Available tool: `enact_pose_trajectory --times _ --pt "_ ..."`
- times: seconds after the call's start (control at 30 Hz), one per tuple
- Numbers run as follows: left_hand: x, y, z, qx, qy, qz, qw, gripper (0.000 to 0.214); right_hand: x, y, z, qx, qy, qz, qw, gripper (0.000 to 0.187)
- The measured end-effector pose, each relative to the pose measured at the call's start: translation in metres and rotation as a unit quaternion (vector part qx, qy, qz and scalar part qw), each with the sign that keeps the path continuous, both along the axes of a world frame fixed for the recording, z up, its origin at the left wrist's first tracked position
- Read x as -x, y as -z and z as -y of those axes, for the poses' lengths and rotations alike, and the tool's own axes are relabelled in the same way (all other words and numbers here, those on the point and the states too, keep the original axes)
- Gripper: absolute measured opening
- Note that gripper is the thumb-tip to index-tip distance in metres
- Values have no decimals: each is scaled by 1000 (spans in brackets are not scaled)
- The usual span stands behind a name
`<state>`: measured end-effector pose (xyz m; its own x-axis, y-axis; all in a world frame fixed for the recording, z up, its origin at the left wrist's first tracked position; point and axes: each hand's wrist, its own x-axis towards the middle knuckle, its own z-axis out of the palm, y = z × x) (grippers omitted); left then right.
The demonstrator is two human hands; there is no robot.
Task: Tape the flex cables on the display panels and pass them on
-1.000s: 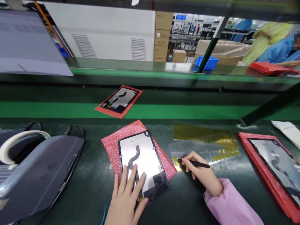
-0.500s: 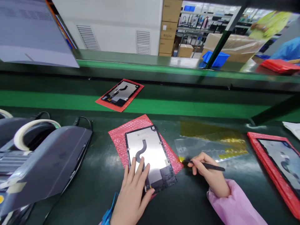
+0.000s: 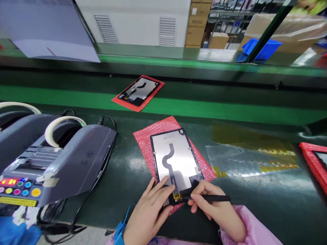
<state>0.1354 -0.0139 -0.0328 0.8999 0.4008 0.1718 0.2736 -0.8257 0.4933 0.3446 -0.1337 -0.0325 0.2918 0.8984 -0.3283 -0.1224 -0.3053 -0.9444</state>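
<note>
A tablet screen panel (image 3: 184,163) lies back side up on a red bubble-wrap sheet (image 3: 144,139), slightly turned. A dark flex cable (image 3: 167,159) curves down its silver back to a gold-coloured end (image 3: 177,196). My left hand (image 3: 150,211) rests over the panel's lower left, fingers spread beside the cable. My right hand (image 3: 214,206) pinches black tweezers (image 3: 217,198), whose tips point left at the gold end. Whether the tips hold anything is too small to tell.
Clear film with amber tape strips (image 3: 250,160) lies to the right. Another panel on red wrap (image 3: 139,93) sits behind. A red-wrapped panel (image 3: 313,160) is at the right edge. Grey tape dispensers (image 3: 87,160) with cables stand at the left.
My right hand has carried the tweezers left from the film's amber tape to the panel's lower end. My left hand has shifted lower, uncovering more cable. The camera view has turned.
</note>
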Motion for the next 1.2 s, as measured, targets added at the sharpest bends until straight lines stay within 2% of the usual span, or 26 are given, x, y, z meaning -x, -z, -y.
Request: enact_pose_trajectory --times 0.2,0.73,1.2 --pt "-1 -1 -1 14 4 12 1000 49 2 6 -1 23 -4 -3 1000 42" --pt "0 1 -2 20 24 22 999 45 -8 -12 -9 39 -45 36 998 34" --pt "-1 1 -3 29 20 21 999 49 -7 -7 -10 56 -57 24 996 35"
